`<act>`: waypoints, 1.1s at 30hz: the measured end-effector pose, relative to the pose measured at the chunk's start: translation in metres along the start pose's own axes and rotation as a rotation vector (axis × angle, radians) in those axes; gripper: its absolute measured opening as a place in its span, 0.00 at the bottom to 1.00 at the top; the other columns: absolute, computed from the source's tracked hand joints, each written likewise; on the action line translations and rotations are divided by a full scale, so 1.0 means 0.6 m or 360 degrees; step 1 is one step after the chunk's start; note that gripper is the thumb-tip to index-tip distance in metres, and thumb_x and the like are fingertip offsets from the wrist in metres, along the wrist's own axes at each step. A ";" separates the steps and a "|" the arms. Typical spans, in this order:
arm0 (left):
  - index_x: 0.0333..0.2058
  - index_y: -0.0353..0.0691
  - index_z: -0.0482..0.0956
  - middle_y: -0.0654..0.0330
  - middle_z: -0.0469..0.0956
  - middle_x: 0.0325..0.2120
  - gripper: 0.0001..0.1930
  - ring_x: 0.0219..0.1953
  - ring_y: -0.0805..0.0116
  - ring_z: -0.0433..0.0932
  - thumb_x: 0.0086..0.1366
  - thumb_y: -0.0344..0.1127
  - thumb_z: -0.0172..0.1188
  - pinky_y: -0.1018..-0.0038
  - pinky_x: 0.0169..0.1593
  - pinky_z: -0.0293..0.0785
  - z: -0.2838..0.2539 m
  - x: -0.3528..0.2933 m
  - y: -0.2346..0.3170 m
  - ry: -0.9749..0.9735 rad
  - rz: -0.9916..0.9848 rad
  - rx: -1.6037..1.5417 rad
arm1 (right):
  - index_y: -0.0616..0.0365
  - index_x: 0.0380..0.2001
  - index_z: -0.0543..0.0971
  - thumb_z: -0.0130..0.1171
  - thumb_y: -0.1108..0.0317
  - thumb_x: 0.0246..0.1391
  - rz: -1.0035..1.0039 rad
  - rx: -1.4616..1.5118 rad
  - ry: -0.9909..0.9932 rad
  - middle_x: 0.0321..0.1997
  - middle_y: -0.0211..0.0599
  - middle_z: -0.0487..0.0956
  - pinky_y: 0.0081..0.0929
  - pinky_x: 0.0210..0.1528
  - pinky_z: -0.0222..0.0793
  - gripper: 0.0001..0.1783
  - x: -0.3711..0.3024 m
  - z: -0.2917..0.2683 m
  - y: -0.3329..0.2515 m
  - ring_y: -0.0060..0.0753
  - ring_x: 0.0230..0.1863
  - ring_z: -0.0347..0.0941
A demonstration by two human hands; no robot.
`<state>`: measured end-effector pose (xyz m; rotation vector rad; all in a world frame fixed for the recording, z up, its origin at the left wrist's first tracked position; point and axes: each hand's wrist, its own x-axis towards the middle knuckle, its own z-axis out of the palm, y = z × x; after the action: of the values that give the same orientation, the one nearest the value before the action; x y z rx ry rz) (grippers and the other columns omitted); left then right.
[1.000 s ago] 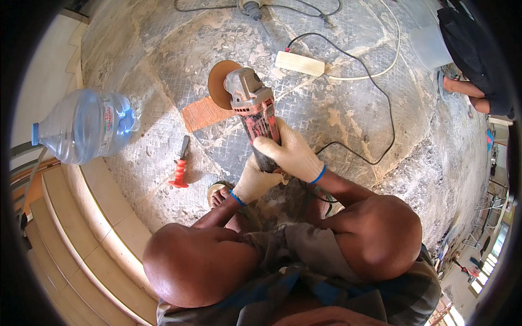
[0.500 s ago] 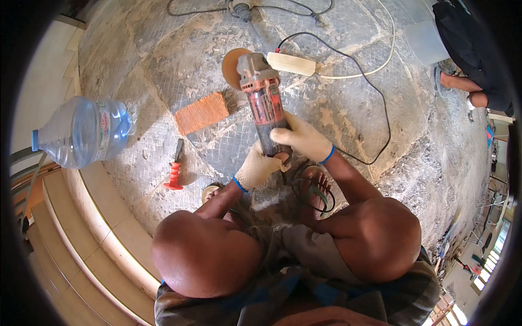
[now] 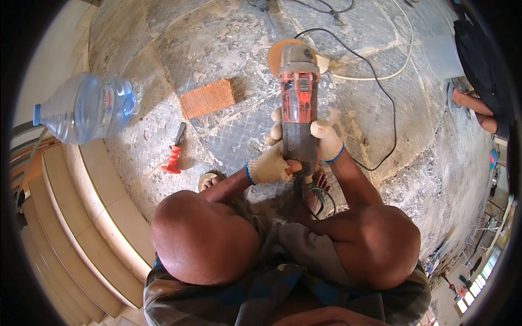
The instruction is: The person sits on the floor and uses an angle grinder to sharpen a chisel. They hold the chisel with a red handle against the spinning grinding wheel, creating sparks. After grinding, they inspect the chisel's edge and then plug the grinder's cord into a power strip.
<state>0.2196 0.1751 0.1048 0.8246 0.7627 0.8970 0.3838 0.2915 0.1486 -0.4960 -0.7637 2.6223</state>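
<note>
Both your left hand [image 3: 266, 165] and right hand [image 3: 329, 140] are holding the grinder [image 3: 298, 103], fingers wrapping it, right of the brick [image 3: 207, 99]. Disc [image 3: 275, 56] is showing near the cord [image 3: 395, 125]; spinning while your grip's slipping, it could be nicking that.

Looks down on patchy, worn grey floor [image 3: 152, 60] with a raised grid texture; runs left to pale, curving tiled steps [image 3: 92, 228], lower right to brightness, perhaps a slatted window [image 3: 481, 283].
</note>
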 end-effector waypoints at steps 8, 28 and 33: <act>0.68 0.32 0.78 0.58 0.85 0.55 0.25 0.56 0.72 0.82 0.76 0.32 0.68 0.67 0.63 0.81 -0.045 -0.041 0.043 0.0121 -0.0479 0.0465 | 0.67 0.67 0.78 0.75 0.48 0.60 0.0014 -0.1202 0.0426 0.54 0.45 0.88 0.41 0.64 0.80 0.41 -0.016 -0.014 -0.102 0.42 0.54 0.86; 0.64 0.36 0.82 0.48 0.86 0.47 0.41 0.53 0.43 0.83 0.56 0.53 0.82 0.50 0.57 0.79 -0.288 -0.335 0.006 0.1880 -0.0662 0.2340 | 0.54 0.63 0.80 0.78 0.56 0.50 -0.0143 -0.3766 0.0844 0.53 0.45 0.86 0.50 0.60 0.77 0.38 0.005 -0.183 -0.059 0.54 0.56 0.82; 0.58 0.37 0.86 0.43 0.88 0.49 0.34 0.48 0.39 0.88 0.61 0.56 0.77 0.49 0.51 0.83 -0.313 -0.349 0.007 0.1798 -0.0743 0.2323 | 0.52 0.66 0.80 0.78 0.54 0.51 -0.0330 -0.3826 0.0885 0.57 0.40 0.85 0.50 0.63 0.73 0.39 -0.002 -0.194 -0.045 0.49 0.60 0.80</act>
<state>-0.0267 0.0446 0.0654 1.2338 2.6343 0.1541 0.4407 0.3632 0.0718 -1.2338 -2.8259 0.0112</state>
